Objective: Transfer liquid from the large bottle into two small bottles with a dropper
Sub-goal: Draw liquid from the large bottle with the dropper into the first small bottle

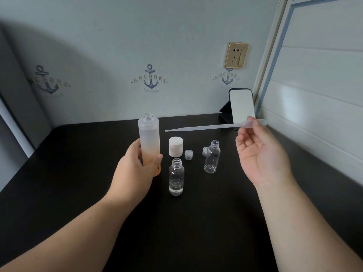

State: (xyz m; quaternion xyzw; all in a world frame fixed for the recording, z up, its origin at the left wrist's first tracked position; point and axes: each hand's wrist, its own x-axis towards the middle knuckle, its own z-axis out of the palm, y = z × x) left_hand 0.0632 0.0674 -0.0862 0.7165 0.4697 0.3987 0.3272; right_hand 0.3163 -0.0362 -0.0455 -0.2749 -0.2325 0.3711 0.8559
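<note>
two hands busy: left hand wraps upright large bottle, right hand pinches dropper horiz, tip twd bottle mouth.

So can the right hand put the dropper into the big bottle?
Probably yes: the large bottle is uncapped, and nothing sits between its mouth and the dropper pinched by the right hand.

On the table, the large bottle stands left of the big cap; one small bottle stands before it, another to the right.
</note>
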